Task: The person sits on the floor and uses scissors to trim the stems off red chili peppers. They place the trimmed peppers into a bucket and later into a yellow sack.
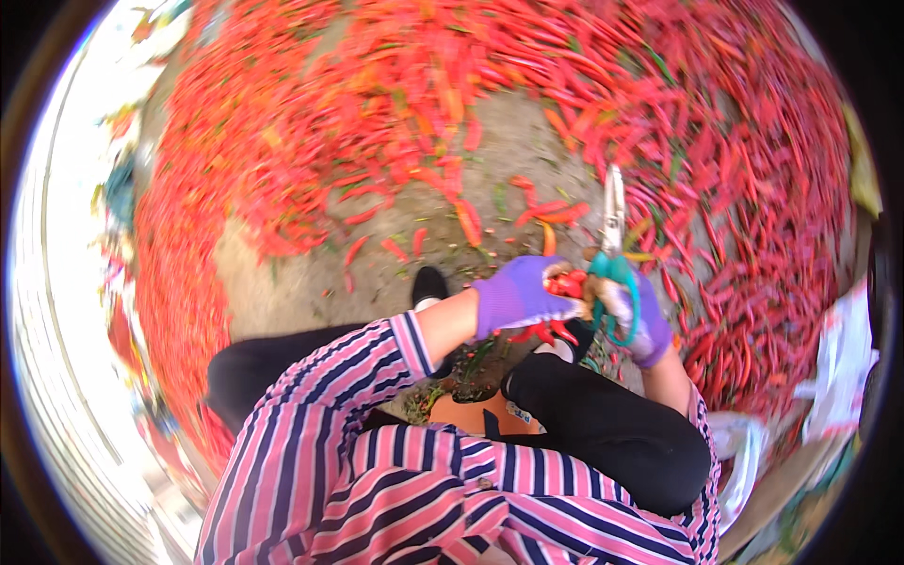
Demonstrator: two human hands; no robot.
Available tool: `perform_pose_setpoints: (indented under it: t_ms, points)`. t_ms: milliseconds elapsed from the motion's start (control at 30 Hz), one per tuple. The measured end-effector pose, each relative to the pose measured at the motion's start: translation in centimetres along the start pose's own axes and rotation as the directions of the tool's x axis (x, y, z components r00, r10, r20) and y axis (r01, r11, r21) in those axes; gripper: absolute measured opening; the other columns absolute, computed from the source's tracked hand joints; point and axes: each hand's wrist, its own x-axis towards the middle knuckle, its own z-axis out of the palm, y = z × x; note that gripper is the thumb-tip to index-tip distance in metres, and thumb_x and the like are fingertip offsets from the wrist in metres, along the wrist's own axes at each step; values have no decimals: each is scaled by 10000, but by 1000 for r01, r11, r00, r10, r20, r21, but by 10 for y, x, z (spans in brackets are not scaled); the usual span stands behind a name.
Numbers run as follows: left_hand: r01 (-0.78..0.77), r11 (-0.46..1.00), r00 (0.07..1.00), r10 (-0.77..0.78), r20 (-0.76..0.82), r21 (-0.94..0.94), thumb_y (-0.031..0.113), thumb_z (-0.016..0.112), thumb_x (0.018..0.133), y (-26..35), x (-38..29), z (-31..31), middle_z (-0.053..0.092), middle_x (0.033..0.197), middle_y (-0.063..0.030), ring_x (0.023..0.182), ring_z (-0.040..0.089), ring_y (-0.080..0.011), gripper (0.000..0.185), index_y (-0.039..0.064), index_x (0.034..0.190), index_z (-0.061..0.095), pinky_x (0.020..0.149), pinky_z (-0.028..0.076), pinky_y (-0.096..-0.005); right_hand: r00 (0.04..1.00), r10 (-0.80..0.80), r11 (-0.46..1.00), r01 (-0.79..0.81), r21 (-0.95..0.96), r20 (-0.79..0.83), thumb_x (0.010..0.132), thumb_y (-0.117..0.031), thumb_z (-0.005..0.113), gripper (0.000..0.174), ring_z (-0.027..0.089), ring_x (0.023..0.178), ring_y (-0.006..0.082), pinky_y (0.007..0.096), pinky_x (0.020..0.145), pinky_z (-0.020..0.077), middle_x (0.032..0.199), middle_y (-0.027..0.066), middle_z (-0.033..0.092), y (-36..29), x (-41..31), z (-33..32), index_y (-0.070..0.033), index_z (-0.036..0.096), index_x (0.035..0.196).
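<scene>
My left hand, in a purple knit glove with pale palm coating, is closed around a bunch of red chili peppers. Below that fist hang a few more pepper tips. Right beside it, my right hand wears a matching glove and grips scissors by their teal handles. Their metal blades lie together and point away from me. The two hands nearly meet, so I cannot tell whether the right fingers also touch the peppers. Loose red peppers lie on the floor just beyond.
A wide heap of red chili peppers curves around me on a concrete floor. Between my legs are an orange plastic object and green stem scraps. White plastic sacks lie at right.
</scene>
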Motion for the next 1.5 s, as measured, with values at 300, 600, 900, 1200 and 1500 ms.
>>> perform_pose_setpoints:
  t_ms: [300, 600, 900, 1200, 1500]
  points:
    - [-190, 977, 820, 107, -562, -92, 209, 762, 792, 57, -246, -30, 644, 873, -3, 805, 580, -46, 461, 22, 1166, 568, 702, 483, -233, 974, -194, 854, 228, -468, 120, 944, -294, 531, 293, 476, 586, 106, 248, 526, 385, 691, 27, 500, -105, -15, 45, -9, 523, 1008]
    - [202, 970, -102, 159, -982, 137, 281, 708, 851, -20, -637, -31, 684, 983, -74, 843, 641, -116, 473, -6, 1202, 575, 753, 517, -264, 998, -26, 829, -12, -559, -61, 939, -202, 551, 323, 486, 613, 70, 209, 531, 395, 739, 3, 493, -152, -55, 81, -39, 518, 1216]
    - [808, 477, -402, 16, -915, -347, 421, 674, 786, -142, -738, -52, 591, 1227, -194, 1137, 567, -342, 614, 94, 1288, 540, 980, 434, -408, 993, -65, 756, -15, -655, -99, 916, -110, 463, 85, 480, 550, 91, 217, 492, 396, 660, 7, 455, -151, -60, 133, -44, 512, 938]
    - [820, 397, -377, -168, -911, -412, 490, 651, 767, -175, -731, -56, 586, 1253, -158, 1168, 556, -309, 656, 146, 1311, 527, 979, 438, -411, 990, 73, 798, -131, -589, -122, 955, -212, 502, 127, 462, 543, 67, 204, 457, 381, 696, 8, 490, -146, -64, 129, -89, 495, 926]
    - [400, 909, -162, -51, -986, -112, 557, 651, 805, -237, -718, -66, 447, 1386, -229, 1303, 425, -325, 785, 62, 1372, 433, 1075, 340, -369, 990, 58, 748, -130, -651, -131, 959, -223, 489, 130, 470, 528, 76, 209, 448, 389, 704, 16, 504, -141, -56, 114, -94, 504, 969]
